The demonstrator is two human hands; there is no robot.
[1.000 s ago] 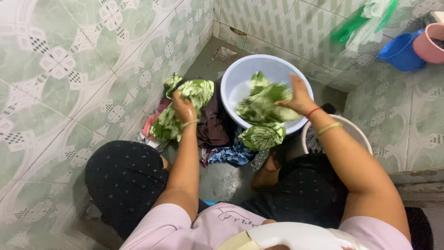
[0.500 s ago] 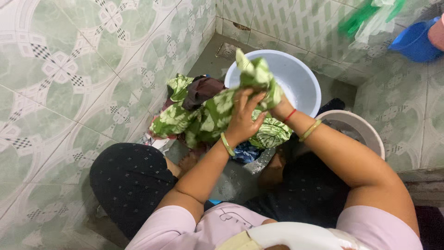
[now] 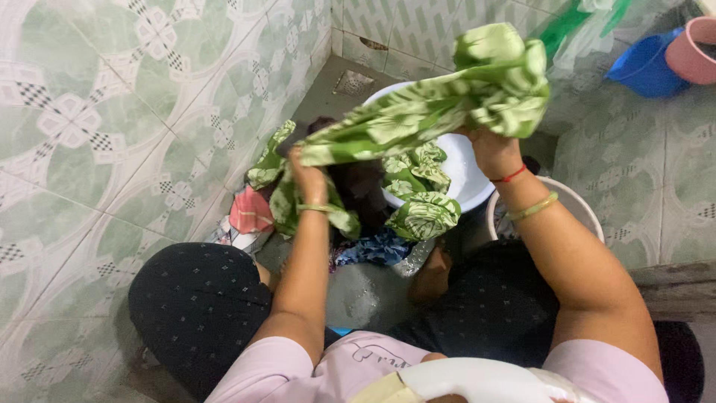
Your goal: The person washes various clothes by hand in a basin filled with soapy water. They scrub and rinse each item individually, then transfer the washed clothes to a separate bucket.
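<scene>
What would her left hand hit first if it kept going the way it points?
Probably the dark garment just beyond the left hand, with the pale basin behind it; depth is hard to judge from above.

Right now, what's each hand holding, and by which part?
Both grip the green leaf-print cloth: right hand under its bunched upper end, left hand on the lower end, cloth stretched between them above the basin.

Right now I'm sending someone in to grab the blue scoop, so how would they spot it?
Start at the white basin against the tiled wall, beneath the green leaf-print cloth held in both hands. Look past it to the far right corner of the floor. The blue scoop sits there beside a pink pot; it is the only solid blue plastic thing.
</scene>
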